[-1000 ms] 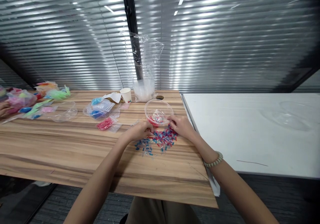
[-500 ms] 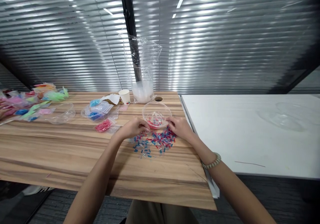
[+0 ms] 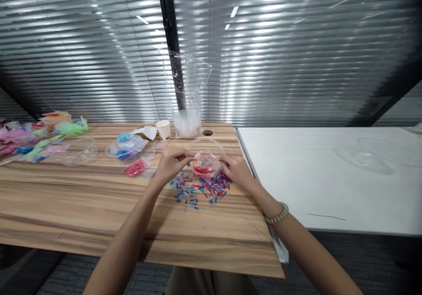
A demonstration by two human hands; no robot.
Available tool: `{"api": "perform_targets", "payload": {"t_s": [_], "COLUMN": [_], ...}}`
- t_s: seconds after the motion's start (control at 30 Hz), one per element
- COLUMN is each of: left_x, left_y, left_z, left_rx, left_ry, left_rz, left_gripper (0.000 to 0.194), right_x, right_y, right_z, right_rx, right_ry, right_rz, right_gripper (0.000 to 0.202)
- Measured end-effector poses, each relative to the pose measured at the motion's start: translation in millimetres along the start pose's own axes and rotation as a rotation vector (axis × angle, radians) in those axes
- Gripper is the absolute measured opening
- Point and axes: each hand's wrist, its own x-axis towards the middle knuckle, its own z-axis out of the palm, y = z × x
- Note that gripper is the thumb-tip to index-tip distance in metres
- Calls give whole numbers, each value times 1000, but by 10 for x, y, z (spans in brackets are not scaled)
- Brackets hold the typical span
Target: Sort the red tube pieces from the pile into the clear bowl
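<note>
A clear plastic bowl (image 3: 216, 144) stands on the wooden table, red pieces (image 3: 202, 170) gathered in its lower part. My right hand (image 3: 235, 169) pinches the bowl's right rim between thumb and fingers. On the left side, my left hand (image 3: 172, 163) is closed, its thumb and finger pressed together at the bowl's left rim; whatever is between the fingertips is too small to make out. Just in front of the bowl lies a loose spread of short red, blue and clear tube-like pieces (image 3: 214, 187), with several more blue ones (image 3: 187, 194) scattered to the left.
Left of my hands lie a bag of pink-red pieces (image 3: 134, 168) and a clear bowl holding bags (image 3: 130, 147). Behind are a paper cup (image 3: 163, 130) and a tall clear bag (image 3: 187, 121). Colourful bags (image 3: 42, 132) fill the far left. A white table (image 3: 313, 176) adjoins on the right.
My left hand has risen from beside the pile to the bowl's left rim. The bowl tilts slightly towards me, showing more of the red pieces; my right hand stays on the rim.
</note>
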Motion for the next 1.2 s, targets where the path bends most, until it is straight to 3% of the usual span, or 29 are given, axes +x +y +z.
{"api": "perform_targets", "payload": {"t_s": [0.1, 0.2, 0.3, 0.47, 0.57, 0.77, 0.9, 0.97, 1.03, 1.2], "left_x": [-11, -9, -2, -9, -12, 14, 36, 38, 29, -39], "left_y": [-88, -144, -150, -189, -224, -125, -106, -177, -288, -567], "left_z": [114, 184, 197, 199, 211, 150, 69, 42, 30, 58], "left_rx": [235, 411, 501, 607, 559, 351, 282, 234, 227, 340], "left_ry": [108, 66, 16, -25, 13, 297, 438, 377, 216, -156], "left_rz": [222, 356, 398, 394, 390, 341, 127, -35, -154, -243], "left_gripper": [10, 15, 20, 28, 32, 22, 27, 28, 22, 16], "right_x": [-10, -15, -16, -15, -12, -13, -13, -11, -9, -9], "right_y": [-4, -14, -18, 10, 20, 0, 8, 22, 36, 43], "right_z": [5, -6, -15, -1, 4, -23, -44, -46, -41, -29], "right_rx": [2, -12, -27, -53, -66, -52, -71, -64, -57, -52], "right_ry": [29, 53, 75, 115, 130, 180, 260, 278, 284, 268], "right_rz": [-46, -70, -81, -127, -131, -83, 38, 76, 101, 129], "right_gripper": [26, 25, 25, 24, 24, 26, 28, 27, 25, 25]}}
